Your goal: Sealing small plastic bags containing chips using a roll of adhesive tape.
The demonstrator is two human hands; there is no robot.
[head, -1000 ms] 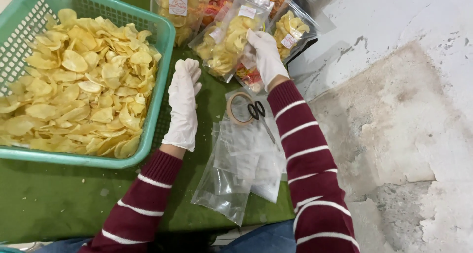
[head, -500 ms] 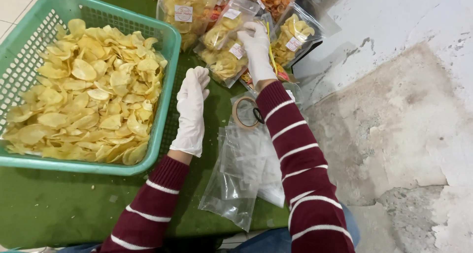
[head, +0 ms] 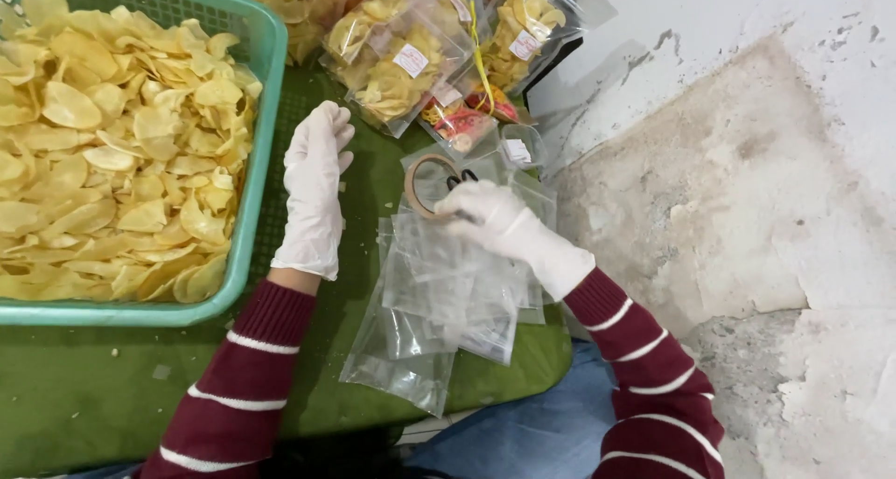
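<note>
Fingers of the right hand: they are bent down onto the top of the pile of clear plastic bags. They press the top bag; I cannot tell if they pinch it yet.
Fingers of the left hand: straight and close together, flat on the green table. They hold nothing.
Bags, how they will handle: I think they are very light, thin, soft and slippery. They bend and slide over each other, so one bag may drag the next along. They will not break, but they can crumple.
Bags, where to take hold: best at the top edge of the top bag, pinched between thumb and one finger, right where the right hand rests.
Bags, where they lie: near the right front corner of the table. The low end of the pile hangs a little over the front edge. Most of the pile lies below the right fingers, toward the person.
Tape roll: a brown ring, touching the right hand on its left side, at the top of the pile.
Scissors: only the black handles show, just above the right fingers.
Basket: green, full of yellow chips, just left of the left hand.
Filled chip bags: at the back edge, beyond both hands.
</note>
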